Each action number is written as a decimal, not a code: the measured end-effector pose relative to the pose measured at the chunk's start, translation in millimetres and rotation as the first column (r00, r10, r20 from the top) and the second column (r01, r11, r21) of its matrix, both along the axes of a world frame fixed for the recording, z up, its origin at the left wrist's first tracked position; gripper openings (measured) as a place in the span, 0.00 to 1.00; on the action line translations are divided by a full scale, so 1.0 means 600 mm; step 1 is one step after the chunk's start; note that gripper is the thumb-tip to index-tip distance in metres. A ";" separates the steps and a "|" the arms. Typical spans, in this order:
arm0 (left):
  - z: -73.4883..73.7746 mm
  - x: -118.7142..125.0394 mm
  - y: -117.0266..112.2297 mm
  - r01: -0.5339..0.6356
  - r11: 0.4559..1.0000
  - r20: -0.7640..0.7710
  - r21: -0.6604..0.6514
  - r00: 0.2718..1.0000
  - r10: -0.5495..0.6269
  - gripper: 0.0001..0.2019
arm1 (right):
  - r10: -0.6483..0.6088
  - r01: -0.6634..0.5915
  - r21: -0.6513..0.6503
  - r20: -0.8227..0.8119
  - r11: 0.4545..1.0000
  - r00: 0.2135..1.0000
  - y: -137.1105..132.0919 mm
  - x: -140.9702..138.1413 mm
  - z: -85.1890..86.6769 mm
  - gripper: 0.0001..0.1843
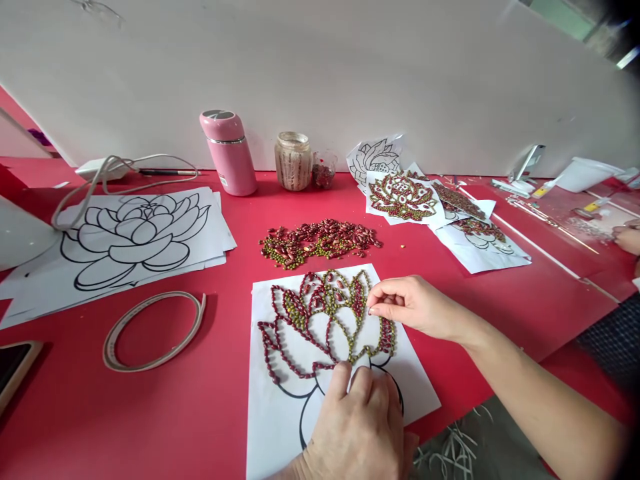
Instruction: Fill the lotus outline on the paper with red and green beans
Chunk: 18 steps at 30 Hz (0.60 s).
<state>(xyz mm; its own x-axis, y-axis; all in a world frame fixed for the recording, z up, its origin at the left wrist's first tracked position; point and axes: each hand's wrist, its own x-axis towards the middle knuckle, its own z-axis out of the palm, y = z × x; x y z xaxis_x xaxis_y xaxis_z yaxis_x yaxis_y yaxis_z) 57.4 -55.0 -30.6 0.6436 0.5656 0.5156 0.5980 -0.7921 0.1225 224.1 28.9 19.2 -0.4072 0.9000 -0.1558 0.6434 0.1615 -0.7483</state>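
Note:
A white sheet (pixel 270 427) with a black lotus outline lies before me, its upper petals edged and partly filled with dark red beans (pixel 300 373) and small green beans (pixel 330 303). Over the lower part of the flower, my left hand (pixel 357 420) rests on the paper with curled fingers; its fingertips and whatever is under them are hidden. My right hand (pixel 407 307) is closed in a pinch at the right-hand petals, a tiny dark bean (pixel 370 311) just showing at the fingertips. Beyond the sheet lies a loose pile of mixed red and green beans (pixel 320 241).
Printed lotus sheets (pixel 200 250), a tape roll (pixel 153 331) and a phone (pixel 17 373) lie left. Behind stand a pink flask (pixel 231 157), a jar (pixel 293 163) and a small cup (pixel 324 170). Bean-covered sheets (pixel 405 198) and another person's hand (pixel 627 237) are right.

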 end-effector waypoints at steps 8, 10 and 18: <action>0.002 -0.001 0.001 0.003 1.000 -0.007 -0.013 1.000 -0.003 0.14 | 0.078 -0.088 0.054 0.163 0.995 0.984 -0.001 -0.010 0.007 0.07; 0.002 -0.001 0.001 0.003 1.000 -0.011 -0.012 1.000 -0.003 0.14 | 0.085 -0.098 0.064 0.178 0.993 0.980 -0.001 -0.011 0.008 0.07; 0.004 -0.003 0.000 0.010 1.000 -0.025 -0.022 1.000 -0.011 0.14 | 0.080 -0.099 0.091 0.195 0.991 0.978 0.000 -0.014 0.006 0.06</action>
<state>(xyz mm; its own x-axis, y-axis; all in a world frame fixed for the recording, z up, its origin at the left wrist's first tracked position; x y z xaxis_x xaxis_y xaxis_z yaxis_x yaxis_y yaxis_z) 55.9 -55.2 -28.4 0.6622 0.5695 0.4869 0.5925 -0.7958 0.1250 215.8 29.2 22.8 -0.4582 0.8761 -0.1499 0.7519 0.2921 -0.5910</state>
